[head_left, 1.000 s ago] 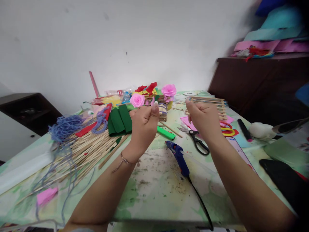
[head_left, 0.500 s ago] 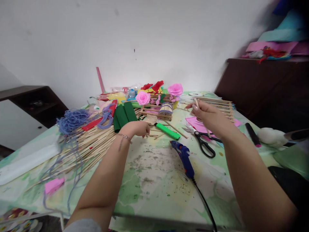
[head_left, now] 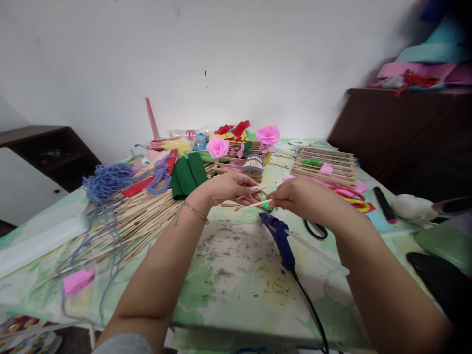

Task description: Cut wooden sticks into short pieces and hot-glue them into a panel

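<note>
"Pale wood is showing in both hands now, right over the middle of the table!"

"What's the right hand doing?"

"It's pinching a short stick between thumb and fingers, and the free end is pointing at the other hand."

"And the left hand?"

"Gripping too, fingers bent, with a second stick poking out past them. How much of it they're covering, I can't tell. A thin bracelet is hanging at that wrist."

"Are those sticks touching?"

"They're sitting very close together, but I can't tell from this angle. Something bright green is peeking out just between the hands."

"And nearer us?"

"The blue glue gun is lying with its nozzle just beside the hands, its black cord running to the near edge."

"Over on the left I'm seeing a big bundle of sticks fanning out, with purple-blue yarn and a folded dark green sheet resting by its far end."

"On the right, a black scissor handle is showing near the wrist, and a stick rack is lying farther back. Behind the hands, a pink flower is standing out brightly."
</note>
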Demonstrator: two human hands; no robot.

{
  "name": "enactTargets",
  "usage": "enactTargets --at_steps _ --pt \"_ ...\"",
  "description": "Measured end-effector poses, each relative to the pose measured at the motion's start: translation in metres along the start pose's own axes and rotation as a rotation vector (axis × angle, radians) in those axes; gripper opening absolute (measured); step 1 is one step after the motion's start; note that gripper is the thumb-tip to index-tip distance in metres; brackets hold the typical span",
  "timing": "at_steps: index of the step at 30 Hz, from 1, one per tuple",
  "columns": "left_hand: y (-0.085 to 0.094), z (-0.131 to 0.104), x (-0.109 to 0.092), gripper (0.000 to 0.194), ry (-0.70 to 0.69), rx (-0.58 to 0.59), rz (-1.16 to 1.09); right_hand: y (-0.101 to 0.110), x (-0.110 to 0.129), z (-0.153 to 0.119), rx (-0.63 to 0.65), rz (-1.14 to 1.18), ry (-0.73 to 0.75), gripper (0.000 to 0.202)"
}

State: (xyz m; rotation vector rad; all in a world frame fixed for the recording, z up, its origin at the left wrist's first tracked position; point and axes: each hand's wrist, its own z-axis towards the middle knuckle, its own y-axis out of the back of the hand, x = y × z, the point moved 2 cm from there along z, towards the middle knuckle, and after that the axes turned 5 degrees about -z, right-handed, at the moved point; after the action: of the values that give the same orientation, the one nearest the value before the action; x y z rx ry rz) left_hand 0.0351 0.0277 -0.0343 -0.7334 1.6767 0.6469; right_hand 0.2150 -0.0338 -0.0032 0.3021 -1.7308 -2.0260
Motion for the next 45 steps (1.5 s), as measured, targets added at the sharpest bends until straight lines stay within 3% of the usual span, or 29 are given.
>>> enactTargets --at_steps 5,9,15,20,34,40,45 --pt "-0.013 -0.004 -0.003 0.018 0.091 0.147 0.015 -0.002 -0.002 0.002 0.106 -0.016 -0.067 0.02" --pt "-0.017 -0.006 -0.003 0.02 0.089 0.133 0.048 -0.004 0.0 0.003 0.114 -0.015 -0.129 0.023" --pt "-0.019 -0.009 -0.006 0.021 0.054 0.156 0.063 -0.002 -0.002 0.005 -0.089 -0.125 -0.301 0.03" --pt "-0.02 -0.009 -0.007 0.014 0.028 0.166 0.067 -0.006 -0.004 0.006 -0.064 -0.061 -0.274 0.035" --pt "-0.022 -0.012 -0.009 0.013 0.028 0.12 0.125 -0.004 0.0 0.005 -0.079 0.003 -0.258 0.022" --pt "-0.016 -0.013 -0.008 0.018 -0.018 0.206 0.172 -0.004 0.005 0.004 -0.075 -0.013 -0.172 0.026" --pt "-0.015 -0.013 -0.008 0.016 -0.041 0.19 0.13 -0.003 0.003 0.003 -0.142 -0.035 -0.18 0.026"
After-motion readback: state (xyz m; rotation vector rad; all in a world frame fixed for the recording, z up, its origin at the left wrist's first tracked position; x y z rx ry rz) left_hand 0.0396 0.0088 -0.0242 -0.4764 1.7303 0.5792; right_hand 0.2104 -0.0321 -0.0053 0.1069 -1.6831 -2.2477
